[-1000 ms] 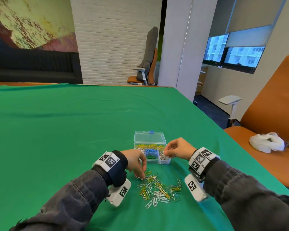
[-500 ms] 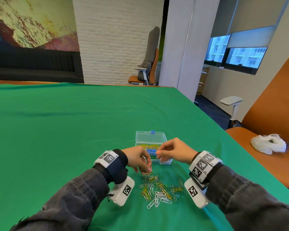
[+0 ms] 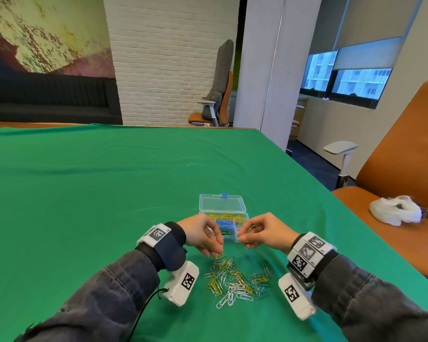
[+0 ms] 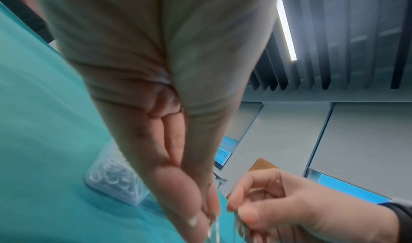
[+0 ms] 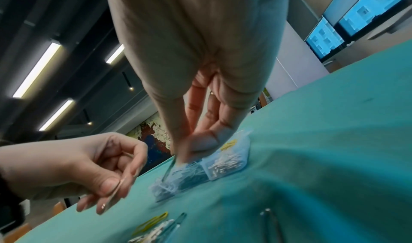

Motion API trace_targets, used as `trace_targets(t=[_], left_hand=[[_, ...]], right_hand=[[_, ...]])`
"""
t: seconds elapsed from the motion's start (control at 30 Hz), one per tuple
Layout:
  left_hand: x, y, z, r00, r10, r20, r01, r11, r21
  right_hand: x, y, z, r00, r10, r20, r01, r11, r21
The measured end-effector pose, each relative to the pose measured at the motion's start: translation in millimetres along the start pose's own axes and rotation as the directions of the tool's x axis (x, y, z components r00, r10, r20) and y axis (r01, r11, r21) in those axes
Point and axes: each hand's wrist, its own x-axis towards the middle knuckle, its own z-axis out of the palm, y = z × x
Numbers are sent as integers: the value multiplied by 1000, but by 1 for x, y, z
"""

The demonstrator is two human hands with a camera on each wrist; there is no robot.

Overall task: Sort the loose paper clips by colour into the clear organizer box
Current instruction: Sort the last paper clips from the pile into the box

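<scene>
Left hand (image 3: pixel 203 234) pinching silver clips (image 5: pixel 116 192), right hand (image 3: pixel 265 233) pinching one clip beside box (image 3: pixel 223 206); risk: thin clips slipping, landing in wrong compartment.

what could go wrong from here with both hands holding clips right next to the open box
1. The left hand and right hand each pinch a clip close together; the clips could hook or be knocked loose and fall back on the loose pile.
2. The organizer box has small adjoining compartments, so a clip released from above might land in the wrong colour.
3. A hand bumping the box could shift it on the green cloth.
</scene>
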Motion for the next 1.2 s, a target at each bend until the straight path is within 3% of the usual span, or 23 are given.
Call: trace_targets(t=[0.17, 0.33, 0.5, 0.63, 0.7, 0.87, 1.03, 1.2], left_hand=[[1, 2, 1, 994, 45, -97, -53, 995, -79], [23, 28, 10, 924, 180, -338, -138, 980, 144], [50, 52, 21, 910, 121, -396, -13, 964, 265], [33, 57, 18, 820, 194, -539, 35, 922, 386], [19, 48, 14, 839, 169, -518, 55, 919, 390], [-12, 17, 12, 945, -13, -328, 167, 879, 446], [-25, 3, 20, 959, -102, -264, 218, 859, 463], [-29, 0, 20, 956, -150, -254, 265, 813, 518]], right_hand=[[-6, 13, -11, 995, 68, 74, -52, 979, -196], [-15, 21, -19, 988, 122, 96, -97, 968, -230], [-18, 21, -27, 996, 83, 28, -75, 970, -231], [-17, 30, -31, 997, 58, -54, -69, 975, -211], [-13, 32, -29, 995, 43, -93, -63, 973, -224], [11, 12, -12, 988, -63, -141, 26, 968, -250], [35, -10, 10, 979, -105, -173, 38, 934, -355], [19, -9, 2, 970, -161, -180, 49, 860, -508]])
